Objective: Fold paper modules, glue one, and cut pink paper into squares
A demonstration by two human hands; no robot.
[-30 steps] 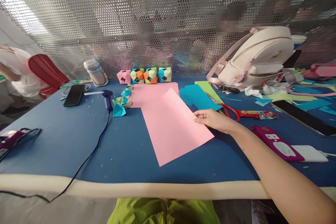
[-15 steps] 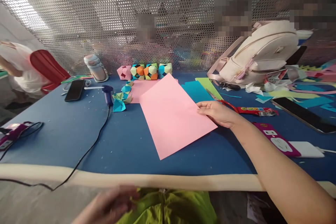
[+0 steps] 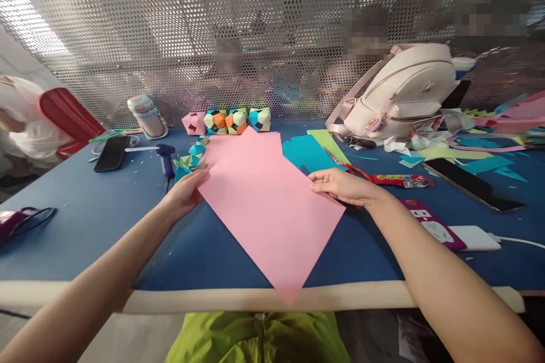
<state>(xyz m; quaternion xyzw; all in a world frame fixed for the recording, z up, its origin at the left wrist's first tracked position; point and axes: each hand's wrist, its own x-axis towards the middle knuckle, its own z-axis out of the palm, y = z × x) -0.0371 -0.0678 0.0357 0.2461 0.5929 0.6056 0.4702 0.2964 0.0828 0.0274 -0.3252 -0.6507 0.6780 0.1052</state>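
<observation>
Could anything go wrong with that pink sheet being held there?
The rectangular pink paper sheet might crease: its near corner reaches over the cream padded table edge. The left hand, close beside the blue-and-green folded-paper pieces, could knock them. The right hand could brush the red-handled metal scissors lying just beyond it.

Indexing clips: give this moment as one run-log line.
left hand: touching pink paper sheet, left corner | right hand: pinching its right edge | beyond: folded-paper balls

Head view: from above the lap (image 3: 225, 340), forward and down
Far side: perforated screen (image 3: 183, 28), faced across blue table (image 3: 85, 210)
Near side: table edge (image 3: 204, 300) close below
</observation>
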